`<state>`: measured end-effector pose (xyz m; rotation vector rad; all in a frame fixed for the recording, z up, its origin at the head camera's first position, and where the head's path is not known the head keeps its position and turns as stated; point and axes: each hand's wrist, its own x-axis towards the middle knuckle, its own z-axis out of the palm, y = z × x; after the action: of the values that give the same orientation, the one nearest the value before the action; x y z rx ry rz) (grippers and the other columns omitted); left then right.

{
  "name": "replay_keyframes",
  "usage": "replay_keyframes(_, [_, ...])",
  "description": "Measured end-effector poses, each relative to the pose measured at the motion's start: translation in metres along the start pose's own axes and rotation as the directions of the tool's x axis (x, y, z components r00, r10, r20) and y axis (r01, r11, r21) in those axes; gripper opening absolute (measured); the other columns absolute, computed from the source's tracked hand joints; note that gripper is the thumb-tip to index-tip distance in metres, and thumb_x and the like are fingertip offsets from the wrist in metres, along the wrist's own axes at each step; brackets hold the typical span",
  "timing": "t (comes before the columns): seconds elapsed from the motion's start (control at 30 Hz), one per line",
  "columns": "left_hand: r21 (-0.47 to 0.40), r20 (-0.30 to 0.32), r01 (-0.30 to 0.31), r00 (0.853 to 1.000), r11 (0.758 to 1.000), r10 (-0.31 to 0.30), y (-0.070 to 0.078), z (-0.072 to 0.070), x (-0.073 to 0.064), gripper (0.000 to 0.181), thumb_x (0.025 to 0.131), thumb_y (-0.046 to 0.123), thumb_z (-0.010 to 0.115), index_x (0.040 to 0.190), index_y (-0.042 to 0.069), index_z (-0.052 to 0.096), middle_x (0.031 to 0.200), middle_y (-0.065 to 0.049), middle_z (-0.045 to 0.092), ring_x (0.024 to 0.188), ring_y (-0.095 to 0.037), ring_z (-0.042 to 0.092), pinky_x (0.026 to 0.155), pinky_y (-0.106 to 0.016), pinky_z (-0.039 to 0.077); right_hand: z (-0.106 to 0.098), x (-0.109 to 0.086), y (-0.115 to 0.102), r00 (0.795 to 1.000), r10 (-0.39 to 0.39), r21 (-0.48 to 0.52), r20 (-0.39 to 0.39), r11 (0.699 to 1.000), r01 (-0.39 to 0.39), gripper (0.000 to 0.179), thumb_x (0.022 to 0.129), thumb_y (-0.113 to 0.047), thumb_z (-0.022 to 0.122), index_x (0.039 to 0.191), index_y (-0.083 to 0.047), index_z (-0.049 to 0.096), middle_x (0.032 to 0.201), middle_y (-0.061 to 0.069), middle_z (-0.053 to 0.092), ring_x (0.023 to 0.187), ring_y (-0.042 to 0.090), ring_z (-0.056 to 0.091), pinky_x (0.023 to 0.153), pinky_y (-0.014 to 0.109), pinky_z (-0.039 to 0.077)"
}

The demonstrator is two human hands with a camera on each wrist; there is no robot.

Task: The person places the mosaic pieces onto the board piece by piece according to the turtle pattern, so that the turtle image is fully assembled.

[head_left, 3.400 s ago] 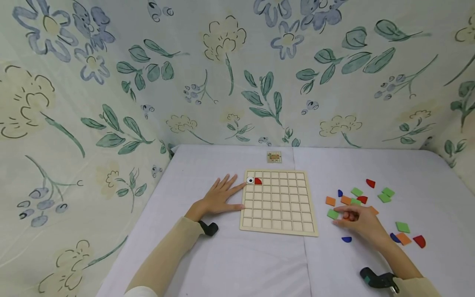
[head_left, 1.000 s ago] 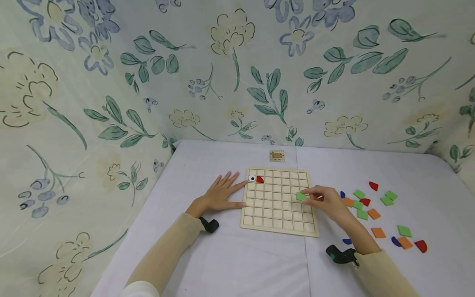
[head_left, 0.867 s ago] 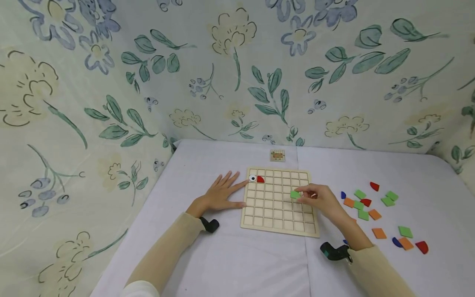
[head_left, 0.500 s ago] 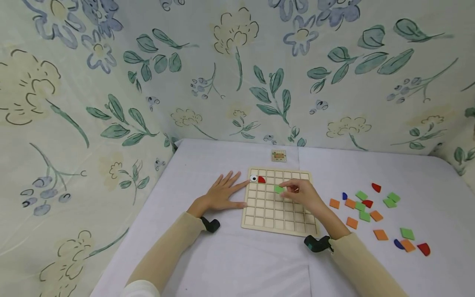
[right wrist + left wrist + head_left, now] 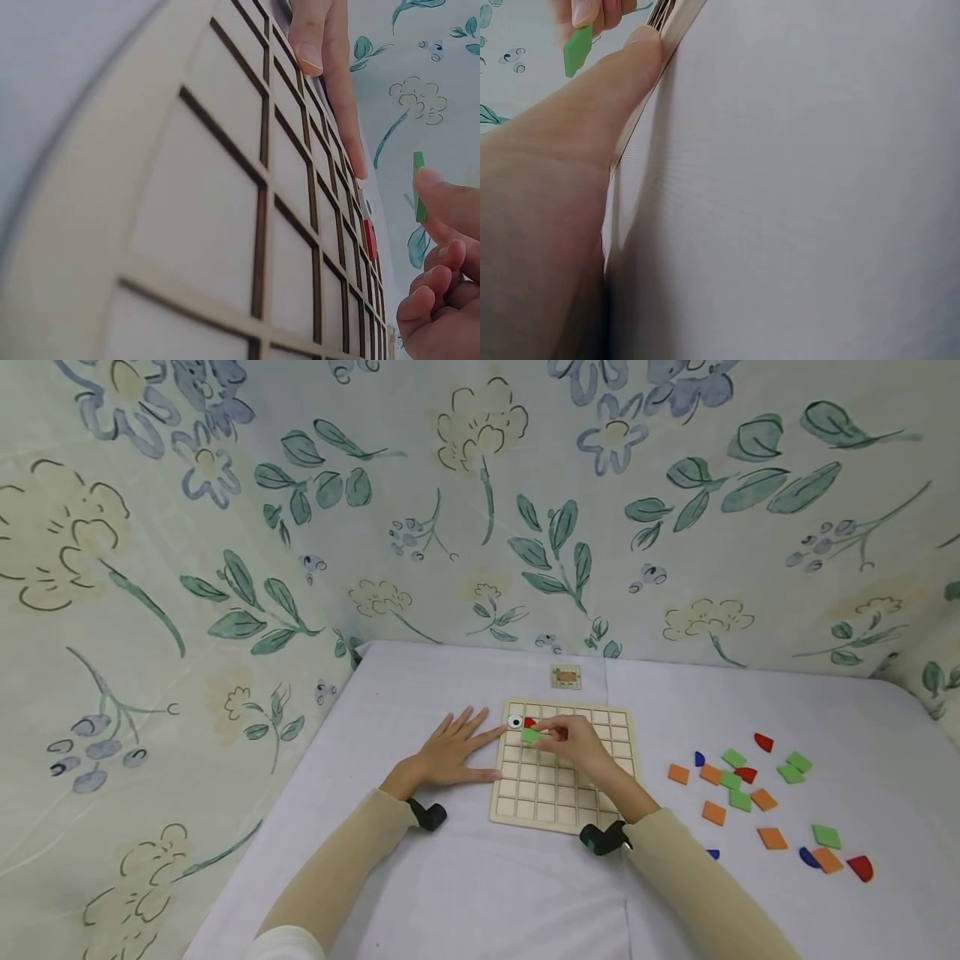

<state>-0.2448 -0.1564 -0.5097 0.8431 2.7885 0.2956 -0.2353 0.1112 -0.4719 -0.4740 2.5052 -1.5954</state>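
A green square tile [image 5: 531,736] is pinched between the thumb and forefinger of my right hand [image 5: 573,740], above the upper left of the wooden grid board [image 5: 555,795]. In the right wrist view the green tile [image 5: 419,186] stands off the board's surface, tilted on edge. Just behind it in the head view, a red quarter-round piece [image 5: 529,722] sits in a cell, partly covered by my fingers. Left of that is a white eye piece [image 5: 514,722] with a black dot. My left hand [image 5: 450,750] lies spread on the cloth, its thumb and forefinger touching the board's left edge.
A small picture card [image 5: 566,677] lies behind the board. Loose tiles are scattered to the right: orange squares [image 5: 772,838], green squares [image 5: 827,837], red quarter-rounds [image 5: 861,867] and blue half-rounds [image 5: 699,759]. A floral curtain [image 5: 480,527] rises behind the white-covered table [image 5: 465,877].
My right hand has picked the green tile from the scattered pieces and carried it leftward across the board to beside the red piece. The left hand stays at the board's edge.
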Motion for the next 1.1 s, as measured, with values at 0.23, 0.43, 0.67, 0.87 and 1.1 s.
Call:
replay_keyframes(0.23, [0.002, 0.001, -0.007, 1.000, 1.000, 0.007, 0.000, 0.000, 0.001, 0.089, 0.085, 0.085, 0.039, 0.158, 0.044, 0.011, 0.167, 0.001, -0.006, 0.151, -0.025, -0.013, 0.119, -0.050, -0.009, 0.013, 0.011, 0.002, 1.000, 0.029, 0.000, -0.012, 1.000, -0.029, 0.026, 0.088, -0.003, 0.075, 0.112, 0.007, 0.072, 0.066, 0.001, 0.039, 0.063, 0.017, 0.035, 0.059, 0.025, 0.031])
replay_keyframes(0.43, [-0.003, 0.005, -0.012, 1.000, 1.000, 0.012, 0.003, -0.001, 0.001, 0.088, 0.087, 0.081, 0.043, 0.159, 0.042, 0.012, 0.167, 0.000, -0.006, 0.151, -0.027, -0.013, 0.119, -0.051, -0.008, 0.020, 0.017, 0.005, 0.998, 0.053, 0.020, -0.015, 0.998, -0.053, 0.027, 0.088, -0.002, 0.076, 0.111, 0.009, 0.071, 0.064, 0.000, 0.037, 0.063, 0.016, 0.034, 0.060, 0.024, 0.032])
replay_keyframes(0.67, [0.014, -0.005, -0.005, 1.000, 1.000, 0.005, 0.003, -0.001, 0.001, 0.087, 0.086, 0.082, 0.041, 0.159, 0.042, 0.013, 0.167, 0.000, -0.004, 0.151, -0.027, -0.011, 0.119, -0.051, -0.007, 0.024, 0.023, 0.006, 0.996, 0.083, -0.027, -0.017, 0.996, -0.083, 0.025, 0.088, -0.004, 0.076, 0.111, 0.006, 0.072, 0.067, 0.000, 0.040, 0.066, 0.016, 0.039, 0.065, 0.028, 0.035])
replay_keyframes(0.87, [0.014, -0.011, -0.008, 1.000, 1.000, 0.008, 0.003, -0.001, 0.002, 0.087, 0.087, 0.081, 0.043, 0.159, 0.041, 0.015, 0.167, -0.001, -0.003, 0.151, -0.028, -0.011, 0.119, -0.051, -0.008, 0.026, 0.025, 0.004, 0.996, 0.087, -0.045, -0.008, 0.995, -0.088, 0.026, 0.088, -0.005, 0.077, 0.111, 0.005, 0.073, 0.066, 0.001, 0.041, 0.064, 0.016, 0.038, 0.063, 0.028, 0.035])
replay_keyframes(1.1, [0.022, -0.014, -0.005, 1.000, 1.000, 0.005, 0.001, 0.000, 0.001, 0.087, 0.087, 0.081, 0.042, 0.159, 0.042, 0.014, 0.167, -0.001, -0.004, 0.152, -0.028, -0.010, 0.119, -0.051, -0.007, 0.030, 0.027, 0.004, 0.997, 0.079, -0.074, -0.004, 0.994, -0.079, 0.026, 0.086, -0.004, 0.078, 0.111, 0.004, 0.074, 0.063, 0.000, 0.039, 0.061, 0.015, 0.035, 0.061, 0.027, 0.032])
